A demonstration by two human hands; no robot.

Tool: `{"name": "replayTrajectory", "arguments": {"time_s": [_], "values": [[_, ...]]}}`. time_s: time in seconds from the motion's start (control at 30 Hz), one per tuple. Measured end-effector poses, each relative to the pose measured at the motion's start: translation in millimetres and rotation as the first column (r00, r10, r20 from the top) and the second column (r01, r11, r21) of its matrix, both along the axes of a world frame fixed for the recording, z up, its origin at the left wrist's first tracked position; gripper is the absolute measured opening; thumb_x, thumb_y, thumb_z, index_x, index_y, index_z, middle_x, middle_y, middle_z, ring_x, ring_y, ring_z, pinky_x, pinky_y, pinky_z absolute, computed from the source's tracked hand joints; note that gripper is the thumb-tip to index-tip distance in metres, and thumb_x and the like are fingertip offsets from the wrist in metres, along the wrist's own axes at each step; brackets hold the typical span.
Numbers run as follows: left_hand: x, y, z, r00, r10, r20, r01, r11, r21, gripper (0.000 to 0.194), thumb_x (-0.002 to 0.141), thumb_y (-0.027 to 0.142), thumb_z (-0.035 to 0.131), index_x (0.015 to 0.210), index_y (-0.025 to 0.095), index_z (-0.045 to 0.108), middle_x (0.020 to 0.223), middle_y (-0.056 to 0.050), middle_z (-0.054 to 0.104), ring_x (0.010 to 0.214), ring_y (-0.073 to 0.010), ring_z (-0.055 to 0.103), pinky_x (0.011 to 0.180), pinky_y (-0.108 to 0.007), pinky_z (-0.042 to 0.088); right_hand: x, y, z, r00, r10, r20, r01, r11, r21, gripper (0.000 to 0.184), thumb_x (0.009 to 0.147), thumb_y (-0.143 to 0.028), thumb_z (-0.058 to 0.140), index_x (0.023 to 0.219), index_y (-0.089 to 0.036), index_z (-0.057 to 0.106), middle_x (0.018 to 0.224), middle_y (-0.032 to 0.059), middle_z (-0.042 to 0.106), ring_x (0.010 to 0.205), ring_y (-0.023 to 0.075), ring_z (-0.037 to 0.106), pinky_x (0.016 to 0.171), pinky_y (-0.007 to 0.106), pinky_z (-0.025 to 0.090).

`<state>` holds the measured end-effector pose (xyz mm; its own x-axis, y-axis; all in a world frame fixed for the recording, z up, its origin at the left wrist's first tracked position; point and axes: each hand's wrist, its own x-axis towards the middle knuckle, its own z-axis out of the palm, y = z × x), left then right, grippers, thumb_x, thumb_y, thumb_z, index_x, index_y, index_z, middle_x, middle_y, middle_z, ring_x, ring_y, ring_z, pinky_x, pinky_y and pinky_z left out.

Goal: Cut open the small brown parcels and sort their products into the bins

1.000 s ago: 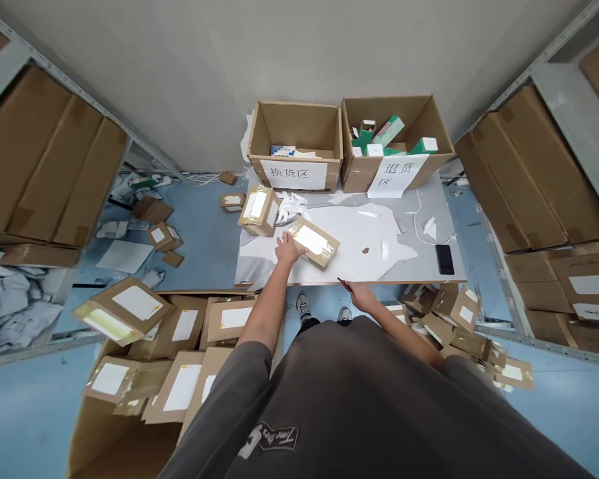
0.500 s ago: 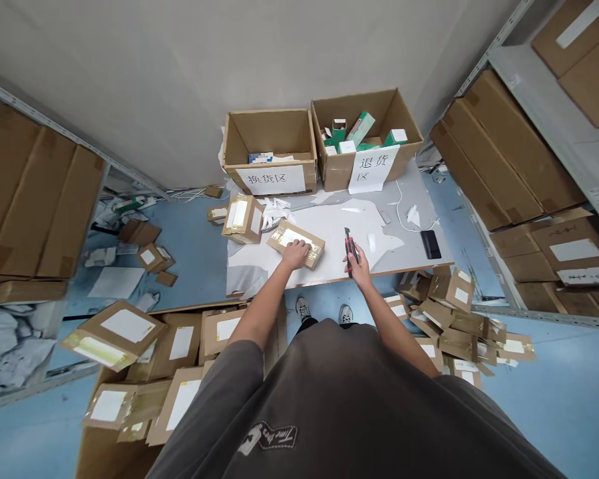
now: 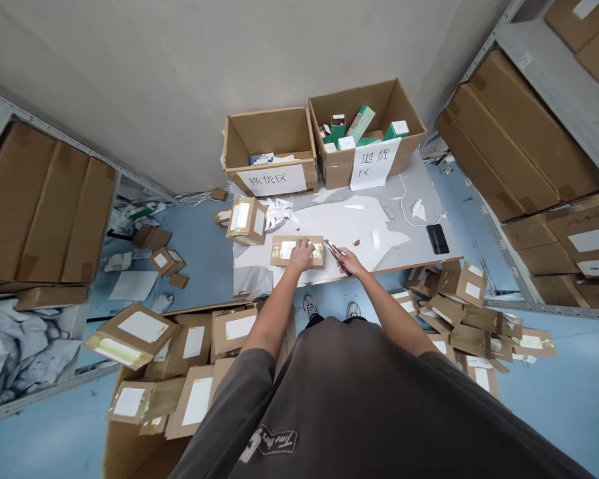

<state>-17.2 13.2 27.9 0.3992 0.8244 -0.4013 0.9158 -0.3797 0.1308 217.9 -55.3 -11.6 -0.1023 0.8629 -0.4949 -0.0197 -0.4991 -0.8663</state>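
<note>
A small taped cardboard box point(image 3: 282, 258) with a white label lies flat near the table's front edge. My left hand point(image 3: 302, 254) holds it from above, fingers bent over its right half and partly covering the label. In my right hand point(image 3: 350, 261) is a black-and-red utility knife point(image 3: 337, 255), closed in the fingers. Its tip points up and left and is close to the box's right end; whether it touches cannot be made out. To the left stands another labelled cardboard box point(image 3: 246, 221), beside crumpled white paper point(image 3: 280, 211).
Two open cartons with paper signs stand at the back: the left carton point(image 3: 272, 124) and the right carton point(image 3: 339, 174) with green boxes. A phone point(image 3: 437, 239) lies at the table's right. Boxes fill a large carton point(image 3: 117, 426) at lower left; a box heap point(image 3: 472, 319) lies right.
The box has turned from slanted to square with the table edge under my left hand. My right hand has brought the knife left, tilting it from upright towards the box's right end.
</note>
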Motion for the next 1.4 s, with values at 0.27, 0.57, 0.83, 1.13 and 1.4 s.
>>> {"name": "replayTrajectory", "arguments": {"time_s": [0.27,0.57,0.83,1.13,1.4], "values": [[-7,-4,-5.9,0.997,0.022,0.079,-0.021,1.0,-0.014,0.069,0.072,0.021,0.087,0.136,0.027,0.063,0.175,-0.012,0.033,0.158,-0.0342,0.036,0.118,-0.046,0.051,4,20,-4.8,0.899,0.318,0.3,-0.312,0.948,-0.072,0.014,0.105,-0.037,0.062,0.111,-0.024,0.063,0.057,-0.0099,0.061,0.036,0.0102,0.052,0.042,0.018,0.039],[-9,-5,-5.1,0.996,0.049,0.081,-0.044,0.997,-0.068,0.075,0.074,0.025,0.092,0.142,0.027,0.061,0.18,-0.013,0.026,0.165,-0.0348,0.03,0.122,-0.048,0.049,8,18,9.2,0.916,0.351,0.195,-0.323,0.933,-0.162,0.018,0.105,-0.04,0.06,0.105,-0.022,0.063,0.054,-0.0084,0.055,0.035,0.0123,0.046,0.04,0.022,0.037],[-14,-4,-3.6,0.997,0.041,0.071,-0.035,0.996,-0.082,0.077,0.074,0.03,0.096,0.142,0.029,0.061,0.18,-0.012,0.028,0.165,-0.0352,0.031,0.121,-0.048,0.049,9,16,7.5,0.929,0.342,0.139,-0.309,0.927,-0.214,0.021,0.103,-0.043,0.062,0.108,-0.022,0.062,0.052,-0.0081,0.054,0.033,0.0124,0.045,0.036,0.021,0.032],[-16,-2,-4.2,0.997,0.032,0.068,-0.025,0.994,-0.11,0.083,0.07,0.034,0.099,0.141,0.029,0.058,0.18,-0.015,0.025,0.165,-0.0372,0.03,0.12,-0.051,0.049,1,22,11.5,0.92,0.368,0.131,-0.341,0.92,-0.192,0.018,0.104,-0.041,0.061,0.104,-0.023,0.06,0.052,-0.008,0.054,0.032,0.0124,0.044,0.036,0.021,0.033],[-19,-3,-7.2,0.995,0.039,0.094,-0.028,0.993,-0.118,0.084,0.069,0.034,0.101,0.141,0.028,0.058,0.18,-0.016,0.026,0.166,-0.0384,0.029,0.123,-0.05,0.047,-1,27,9.3,0.915,0.383,0.123,-0.353,0.912,-0.21,0.02,0.103,-0.042,0.064,0.103,-0.022,0.061,0.053,-0.0078,0.054,0.034,0.0122,0.045,0.037,0.021,0.035]]}}
